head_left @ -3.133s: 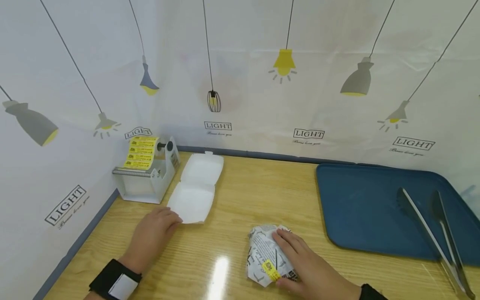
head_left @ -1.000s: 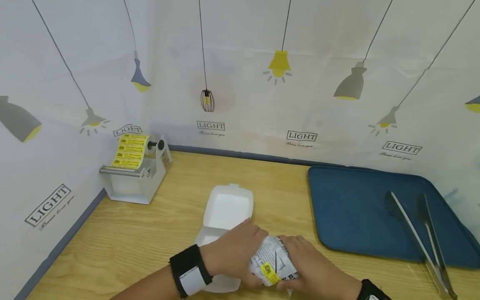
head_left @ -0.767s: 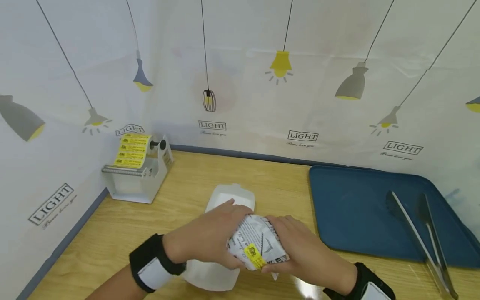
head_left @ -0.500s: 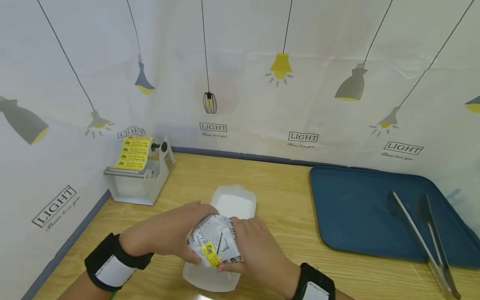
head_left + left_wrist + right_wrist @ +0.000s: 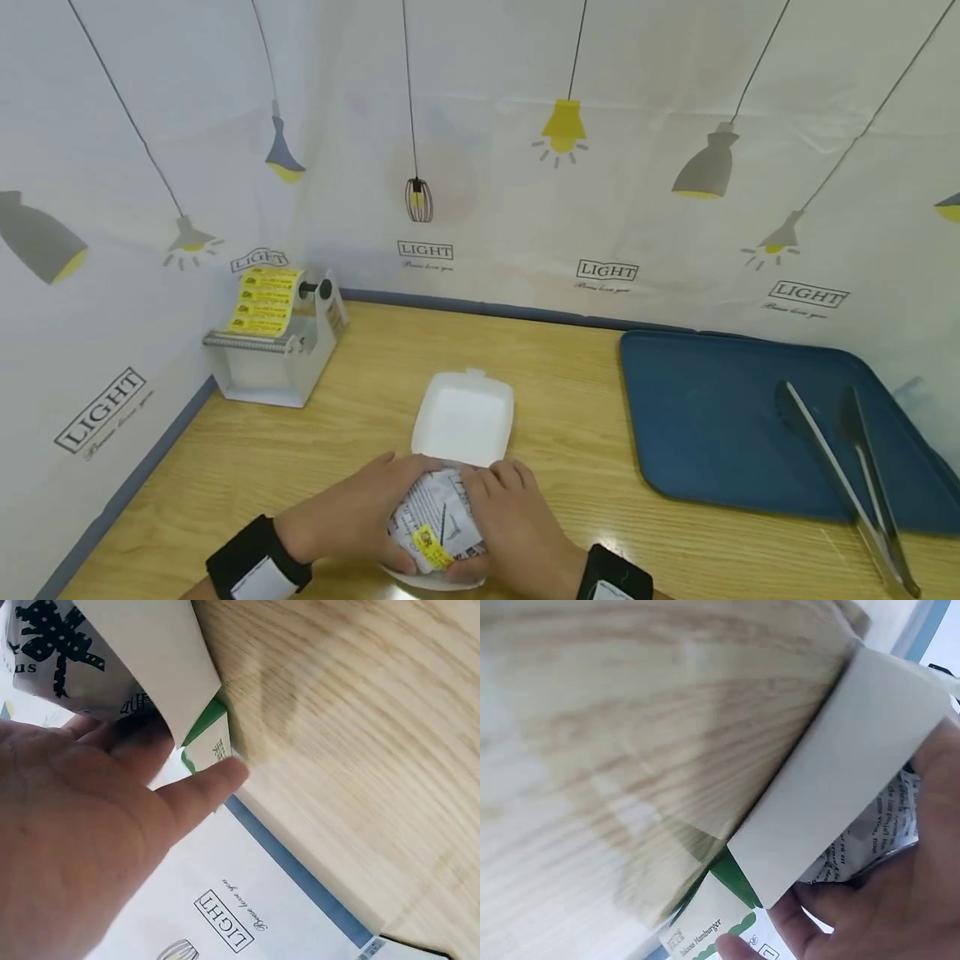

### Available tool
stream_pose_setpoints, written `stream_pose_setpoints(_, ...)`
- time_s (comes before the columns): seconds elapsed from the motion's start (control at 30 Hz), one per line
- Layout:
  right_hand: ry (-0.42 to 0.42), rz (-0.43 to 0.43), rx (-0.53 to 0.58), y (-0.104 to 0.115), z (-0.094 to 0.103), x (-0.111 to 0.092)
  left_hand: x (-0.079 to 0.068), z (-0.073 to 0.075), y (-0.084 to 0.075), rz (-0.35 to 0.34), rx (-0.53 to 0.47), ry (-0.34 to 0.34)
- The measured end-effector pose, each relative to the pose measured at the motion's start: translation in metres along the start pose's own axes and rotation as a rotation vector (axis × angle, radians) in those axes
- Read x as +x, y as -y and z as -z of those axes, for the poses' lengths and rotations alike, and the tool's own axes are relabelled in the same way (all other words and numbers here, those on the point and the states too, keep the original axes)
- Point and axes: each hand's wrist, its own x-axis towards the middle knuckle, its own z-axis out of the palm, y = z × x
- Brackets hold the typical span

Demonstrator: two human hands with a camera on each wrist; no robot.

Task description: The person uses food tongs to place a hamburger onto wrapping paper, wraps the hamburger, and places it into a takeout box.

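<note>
A burger wrapped in newsprint-style paper (image 5: 442, 510), with a yellow label on it, sits in the base of an open hamburger box (image 5: 465, 417) whose white lid lies back. My left hand (image 5: 348, 512) grips its left side and my right hand (image 5: 521, 529) its right side. In the left wrist view, the printed wrapper (image 5: 56, 652) shows behind the box's wall (image 5: 161, 667). The right wrist view shows the box's side (image 5: 832, 780) on the wood and green print with "Hamburger" on the lid (image 5: 720, 915). Most of the base is hidden by the hands and burger.
At the back left stands a label dispenser (image 5: 270, 371) with a roll of yellow labels (image 5: 266, 300). A blue tray (image 5: 712, 417) lies on the right, with metal tongs (image 5: 855, 483) across its front edge. A white printed backdrop (image 5: 495, 200) borders the table (image 5: 555, 383).
The left hand left the box, which came right and nearer, and joined the right hand on the wrapped burger. Both hands carried the burger left, then lowered it into the box's base.
</note>
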Motion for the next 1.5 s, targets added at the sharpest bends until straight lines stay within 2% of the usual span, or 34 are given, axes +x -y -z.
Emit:
stream_pose_setpoints(0.1, -0.036, 0.025, -0.044, -0.001, -0.001, -0.001, -0.004, -0.005, -0.002, 0.003, 0.013, -0.023)
stream_pose_setpoints(0.2, -0.077, 0.03, -0.085, -0.003, -0.001, -0.003, -0.006, -0.01, -0.005, -0.015, 0.091, -0.062)
stream_pose_setpoints(0.33, -0.065, -0.002, -0.019, -0.008, -0.002, -0.007, -0.003, -0.015, -0.006, -0.062, 0.158, -0.099)
stream_pose_setpoints(0.57, 0.076, -0.008, 0.136, -0.019, -0.002, -0.014, 0.002, -0.029, -0.004, -0.093, 0.136, -0.127)
stream_pose_setpoints(0.73, 0.089, -0.003, 0.222, -0.029, 0.009, -0.02, 0.001, -0.038, -0.011, -0.08, 0.084, -0.18)
stream_pose_setpoints(0.87, 0.106, 0.019, 0.252, -0.035, 0.024, -0.026, 0.001, -0.034, -0.015, -0.091, 0.032, -0.195)
stream_pose_setpoints(0.93, 0.126, 0.007, 0.324, -0.037, 0.032, -0.028, 0.0, -0.028, -0.013, -0.119, -0.05, -0.254)
stream_pose_setpoints(1.0, 0.108, -0.043, 0.424, -0.041, 0.038, -0.027, 0.002, -0.018, -0.011, -0.113, -0.187, -0.354)
stream_pose_setpoints(1.07, 0.054, -0.138, 0.546, -0.047, 0.04, -0.021, 0.006, -0.009, -0.008, -0.057, -0.391, -0.45)
stream_pose_setpoints(1.13, -0.02, -0.241, 0.699, -0.052, 0.038, -0.011, 0.013, -0.001, -0.004, 0.034, -0.637, -0.51)
stream_pose_setpoints(1.2, -0.069, -0.346, 0.831, -0.055, 0.033, 0.0, 0.021, 0.004, -0.002, 0.139, -0.881, -0.498)
stream_pose_setpoints(1.27, -0.08, -0.411, 0.966, -0.058, 0.028, 0.009, 0.028, 0.006, 0.0, 0.211, -1.051, -0.442)
stream_pose_setpoints(1.37, -0.06, -0.464, 1.126, -0.059, 0.023, 0.016, 0.038, 0.005, 0.001, 0.233, -1.171, -0.344)
stream_pose_setpoints(1.5, -0.058, -0.433, 1.251, -0.061, 0.021, 0.018, 0.045, 0.004, -0.003, 0.204, -1.208, -0.264)
